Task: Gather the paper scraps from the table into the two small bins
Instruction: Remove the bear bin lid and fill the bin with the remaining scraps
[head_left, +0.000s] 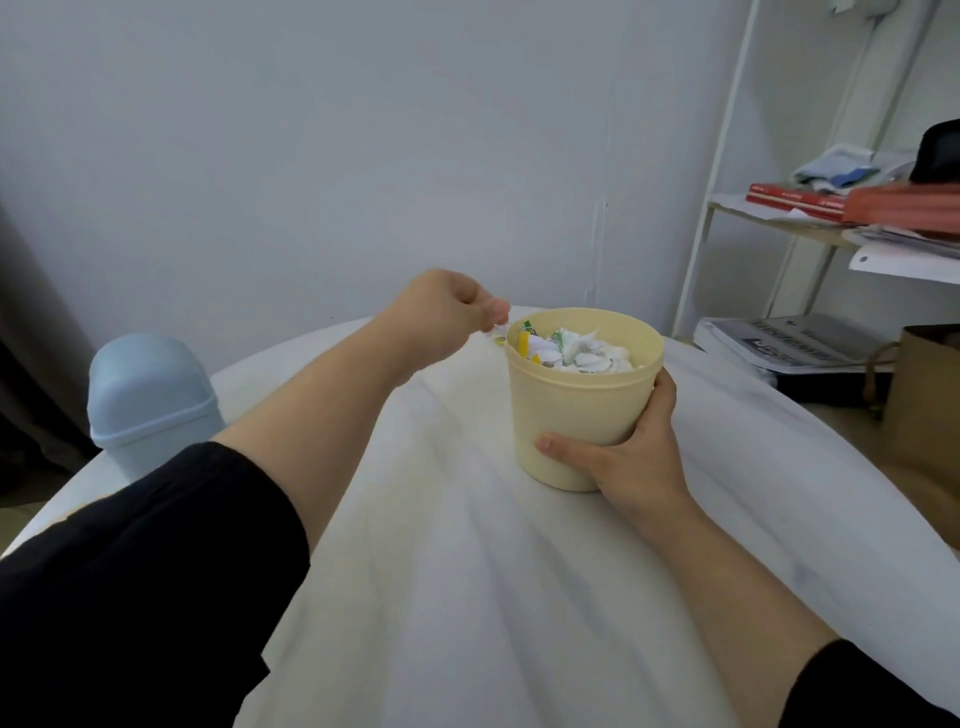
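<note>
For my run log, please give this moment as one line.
left hand: pinches paper scrap | right hand: grips cream bin | blue lidded bin: untouched

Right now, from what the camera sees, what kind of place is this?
Probably a room in a home, perhaps a study corner: a round white-covered table, a white shelf stacked with red books and papers, and a brown paper bag beside the table.

My round worktop (467, 597) wears creased matt white cloth; cream tub bin (576, 415) and lidded pale-blue bin (150, 400): smooth matt plastic.
</note>
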